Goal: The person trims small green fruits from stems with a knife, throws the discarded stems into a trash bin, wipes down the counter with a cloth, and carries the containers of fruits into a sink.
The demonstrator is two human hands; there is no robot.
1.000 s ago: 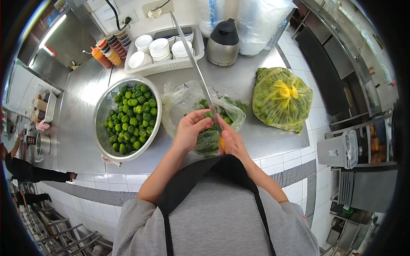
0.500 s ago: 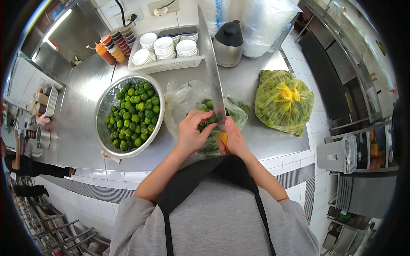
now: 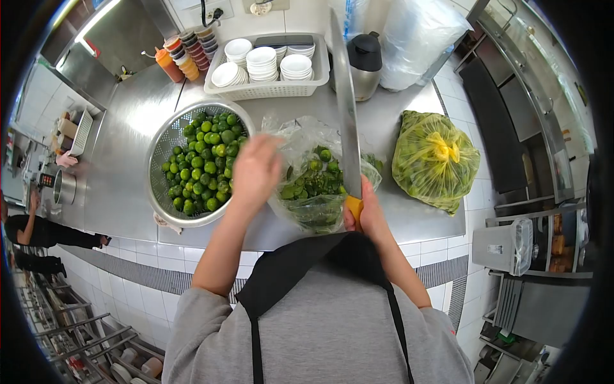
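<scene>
My right hand [image 3: 369,211] is closed around the yellow handle of a long knife [image 3: 348,121], its blade pointing up and away from me. My left hand [image 3: 257,169] is blurred by motion at the right rim of a metal colander [image 3: 158,185]; its fingers do not show clearly, nor whether anything is in them. Small green limes [image 3: 203,160] are heaped in the colander. Between my hands lies an open clear plastic bag [image 3: 288,137] with green leaves [image 3: 313,189] and a few limes [image 3: 325,155] in it.
A tied plastic bag of greens [image 3: 435,166] sits on the right of the steel counter [image 3: 121,160]. Behind are a white basket [image 3: 265,89] of stacked small dishes, sauce bottles [image 3: 167,64] and a thermal jug [image 3: 366,67]. A person [image 3: 51,230] stands at far left.
My left hand has moved left, from over the clear bag beside the knife to the colander's edge. The knife stays in my right hand. The whole view has shifted slightly.
</scene>
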